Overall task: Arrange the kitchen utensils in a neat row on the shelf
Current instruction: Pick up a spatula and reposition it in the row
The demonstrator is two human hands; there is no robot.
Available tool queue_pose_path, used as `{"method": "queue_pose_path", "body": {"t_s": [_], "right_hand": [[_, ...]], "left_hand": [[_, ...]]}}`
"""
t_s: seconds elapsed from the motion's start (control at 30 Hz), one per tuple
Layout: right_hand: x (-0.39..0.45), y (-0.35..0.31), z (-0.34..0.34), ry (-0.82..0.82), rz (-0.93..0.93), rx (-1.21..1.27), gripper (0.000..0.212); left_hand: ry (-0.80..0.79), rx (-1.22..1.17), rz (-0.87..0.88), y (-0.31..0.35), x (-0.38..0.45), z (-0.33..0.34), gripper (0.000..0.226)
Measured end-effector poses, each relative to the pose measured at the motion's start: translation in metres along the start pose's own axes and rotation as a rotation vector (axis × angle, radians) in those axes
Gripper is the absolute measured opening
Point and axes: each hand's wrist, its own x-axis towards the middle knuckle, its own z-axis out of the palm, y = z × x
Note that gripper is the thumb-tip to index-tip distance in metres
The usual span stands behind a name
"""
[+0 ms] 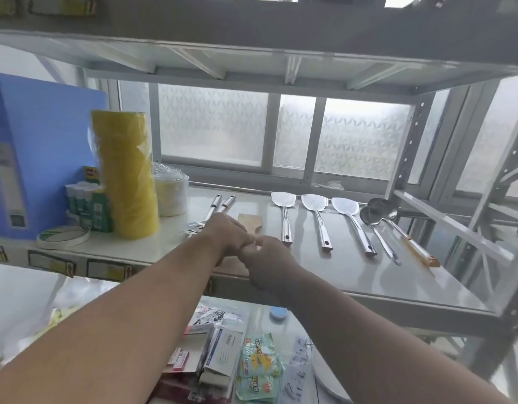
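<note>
A pale wooden spatula [249, 224] lies at the middle of a white metal shelf [354, 275], mostly hidden behind two hands, its blade toward twelve o'clock. The left hand [222, 237] and right hand [269, 258] meet over its handle with fingers curled; whether either grips it, I cannot tell.

At three o'clock from it, three steel turners [316, 217] lie in a tidy row, blades at twelve, handles at six, leaning slightly toward five. Further right, two steel ladles [377, 225] overlap at their bowls and look less neat. At nine o'clock, two steel slotted spatulas [215, 211] lie reversed, handles toward one o'clock.

The row seems roughly half done: the wooden spatula, slotted pair and ladles likely still need aligning.

At far nine o'clock stands a tall yellow wrapped stack [126, 173].
</note>
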Motion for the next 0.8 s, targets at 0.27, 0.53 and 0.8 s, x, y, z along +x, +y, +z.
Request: {"method": "queue_pose_path", "body": {"t_s": [0.27, 0.53, 0.8], "right_hand": [[0.019, 0.013, 0.002, 0.082, -0.227, -0.686, 0.028], [0.066, 0.021, -0.001, 0.085, -0.151, -0.790, 0.032], [0.100, 0.031, 0.007, 0.092, -0.070, -0.744, 0.034]], "left_hand": [[-0.037, 0.501, 0.145, -0.003, 0.039, 0.016, 0.021], [-0.036, 0.718, 0.179, 0.001, 0.094, 0.035, 0.035], [-0.014, 0.701, 0.162, -0.003, 0.134, 0.047, 0.036]]}}
